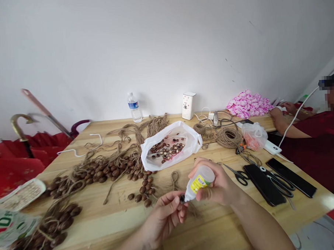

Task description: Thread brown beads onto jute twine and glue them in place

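My left hand (167,212) pinches a small dark nutshell (182,198) between thumb and fingertips. Wrapped around a translucent glue bottle (199,181) with a yellow label is my right hand (218,185). The bottle is tilted nozzle down, its tip at the nutshell; whether liquid comes out is too small to tell. Just beyond my hands lie a twine loop (174,177) and several whole brown nuts (144,189). Behind them an open white plastic bag (150,165) holds split shells (169,151).
Nuts tied on twine (102,168) spread across the left. Scissors (239,175), a black phone (263,185) and twine coils (229,137) lie right. A water bottle (134,108) and white box (188,106) stand by the wall. A person in dark red (314,144) sits at right.
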Motion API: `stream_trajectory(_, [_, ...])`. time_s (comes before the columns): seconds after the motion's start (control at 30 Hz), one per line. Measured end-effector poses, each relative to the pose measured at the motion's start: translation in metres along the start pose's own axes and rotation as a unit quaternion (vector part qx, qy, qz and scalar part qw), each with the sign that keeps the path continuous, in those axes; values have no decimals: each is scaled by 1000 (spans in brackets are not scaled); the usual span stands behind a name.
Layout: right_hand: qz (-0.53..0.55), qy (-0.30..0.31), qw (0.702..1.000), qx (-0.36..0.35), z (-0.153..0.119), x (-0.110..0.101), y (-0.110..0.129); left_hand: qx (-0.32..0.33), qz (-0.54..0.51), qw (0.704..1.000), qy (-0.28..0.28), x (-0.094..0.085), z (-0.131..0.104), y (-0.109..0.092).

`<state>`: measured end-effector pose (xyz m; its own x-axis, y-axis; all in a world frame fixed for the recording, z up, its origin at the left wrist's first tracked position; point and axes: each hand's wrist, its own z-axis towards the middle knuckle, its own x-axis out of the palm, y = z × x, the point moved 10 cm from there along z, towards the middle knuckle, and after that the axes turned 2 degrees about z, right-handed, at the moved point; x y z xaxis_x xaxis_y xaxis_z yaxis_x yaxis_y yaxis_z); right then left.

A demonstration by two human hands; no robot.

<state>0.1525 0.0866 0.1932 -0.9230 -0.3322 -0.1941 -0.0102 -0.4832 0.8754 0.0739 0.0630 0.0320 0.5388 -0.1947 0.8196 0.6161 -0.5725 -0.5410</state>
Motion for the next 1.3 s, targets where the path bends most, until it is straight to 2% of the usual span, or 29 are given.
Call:
stream_trajectory(0.33, [-11,7,1000,-10,0,-1,4,-4,0,1000,5,1,0,0])
stream_trajectory(1.3, [7,-33,999,-20,-1,-6,5,-17,-7,999,50,11,-3,4])
